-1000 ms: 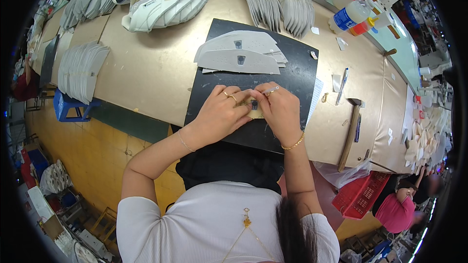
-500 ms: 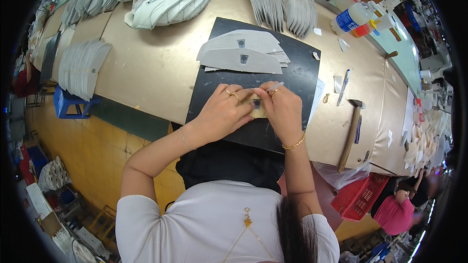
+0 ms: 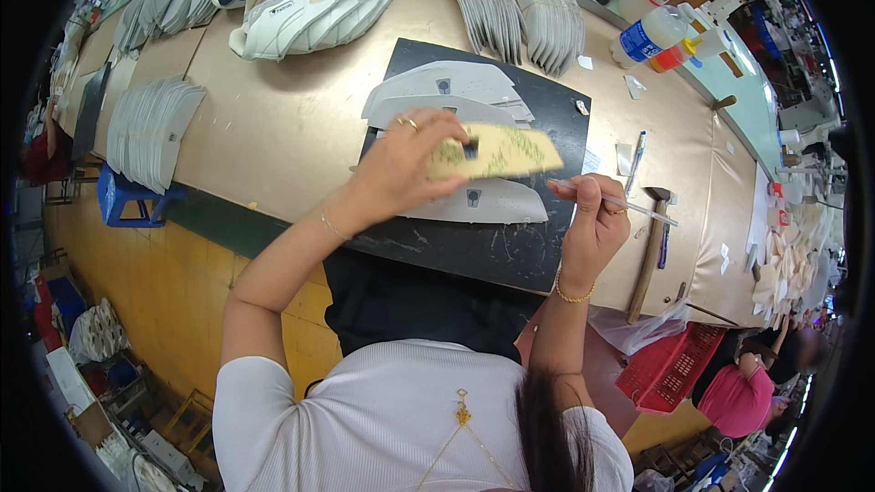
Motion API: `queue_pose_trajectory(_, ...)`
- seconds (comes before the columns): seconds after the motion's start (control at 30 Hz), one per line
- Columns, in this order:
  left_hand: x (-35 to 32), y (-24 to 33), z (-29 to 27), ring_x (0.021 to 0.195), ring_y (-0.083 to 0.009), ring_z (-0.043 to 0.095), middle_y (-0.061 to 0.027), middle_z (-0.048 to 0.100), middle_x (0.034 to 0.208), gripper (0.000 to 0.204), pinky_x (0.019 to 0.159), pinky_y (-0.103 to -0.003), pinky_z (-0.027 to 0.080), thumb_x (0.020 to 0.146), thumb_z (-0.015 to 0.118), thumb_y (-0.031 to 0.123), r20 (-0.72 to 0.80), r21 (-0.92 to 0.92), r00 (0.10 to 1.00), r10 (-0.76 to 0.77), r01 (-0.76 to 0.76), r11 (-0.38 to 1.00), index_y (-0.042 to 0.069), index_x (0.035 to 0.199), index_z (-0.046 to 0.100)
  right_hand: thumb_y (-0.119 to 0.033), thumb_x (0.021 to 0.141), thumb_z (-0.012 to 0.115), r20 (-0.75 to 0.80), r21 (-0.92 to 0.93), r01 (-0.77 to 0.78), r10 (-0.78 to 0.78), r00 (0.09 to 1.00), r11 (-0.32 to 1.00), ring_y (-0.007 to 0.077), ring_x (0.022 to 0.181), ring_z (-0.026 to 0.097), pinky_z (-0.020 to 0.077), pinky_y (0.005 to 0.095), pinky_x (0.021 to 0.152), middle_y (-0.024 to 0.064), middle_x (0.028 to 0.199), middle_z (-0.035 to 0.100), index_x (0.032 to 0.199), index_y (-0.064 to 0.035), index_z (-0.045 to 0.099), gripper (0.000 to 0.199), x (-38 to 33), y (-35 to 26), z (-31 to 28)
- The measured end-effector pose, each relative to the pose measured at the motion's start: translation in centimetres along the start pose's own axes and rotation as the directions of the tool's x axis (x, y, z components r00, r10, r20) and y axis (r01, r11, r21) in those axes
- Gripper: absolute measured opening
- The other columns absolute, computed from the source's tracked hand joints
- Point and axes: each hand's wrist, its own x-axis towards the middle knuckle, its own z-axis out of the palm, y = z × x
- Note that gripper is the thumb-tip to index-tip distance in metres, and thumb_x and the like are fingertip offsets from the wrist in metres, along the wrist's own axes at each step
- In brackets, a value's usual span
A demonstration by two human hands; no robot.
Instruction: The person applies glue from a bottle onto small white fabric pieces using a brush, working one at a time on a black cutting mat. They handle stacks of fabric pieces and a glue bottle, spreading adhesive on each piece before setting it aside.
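Note:
My left hand grips a yellowish template with green marks and a small window cut in it, lifted and tilted above the black board. Below it lies a grey curved shoe piece with a small dark patch. In my right hand, fingers closed, is a slim translucent stick-like pen, held off to the right of the board. More grey shoe pieces with the same dark patch lie overlapped toward the board's far side, partly covered by my left hand and the template.
Bundled grey pieces and nested shoe uppers stand at the back, with another stack at left. A hammer and a blue pen lie at right. Bottles stand at back right, a red crate below the table.
The template has come up off the shoe piece in my left hand, uncovering that piece. My right hand has moved right, away from the template, still with the slim pen.

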Motion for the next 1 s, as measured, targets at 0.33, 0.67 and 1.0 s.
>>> queue_pose_trajectory(0.33, -1.5, 0.2, 0.1, 0.121, -0.0314, 0.058, -0.0102, 0.064, 0.131, 0.035, 0.104, -0.043, 0.046, 0.078, 0.084, 0.018, 0.031, 0.075, 0.997, 0.073, -0.075, 0.994, 0.008, 0.11, 0.074, -0.016, 0.104, 0.063, 0.025, -0.038, 0.0, 0.001, 1.0, 0.999, 0.0154, 0.078, 0.069, 0.0544, 0.0258, 0.073, 0.0094, 0.085, 0.069, 0.093, 0.0036, 0.066, 0.022, -0.7, 0.1, -0.2)
queue_pose_trajectory(0.67, -4.8, 1.6, 2.5, 0.119, -0.0303, 0.059, -0.0099, 0.064, 0.13, 0.031, 0.103, -0.042, 0.045, 0.076, 0.086, 0.019, 0.119, 0.076, 0.992, 0.031, -0.04, 0.996, 0.007, 0.102, 0.076, -0.012, 0.101, 0.066, 0.087, -0.105, -0.018, 0.027, 0.996, 0.994, 0.0131, 0.073, 0.063, 0.0484, 0.0255, 0.068, 0.0077, 0.081, 0.07, 0.091, 0.0029, 0.067, 0.018, -1.1, 0.6, 0.2)
queue_pose_trajectory(1.0, -4.6, 1.3, 2.5, 0.117, -0.0296, 0.059, -0.0094, 0.065, 0.13, 0.031, 0.101, -0.041, 0.046, 0.075, 0.086, 0.019, 0.121, 0.074, 0.992, 0.033, -0.042, 0.996, 0.007, 0.102, 0.076, -0.011, 0.1, 0.067, 0.143, -0.127, -0.048, 0.066, 0.987, 0.991, 0.0139, 0.072, 0.065, 0.049, 0.0263, 0.066, 0.008, 0.082, 0.071, 0.09, 0.0036, 0.068, 0.018, -1.3, 0.8, 0.6)
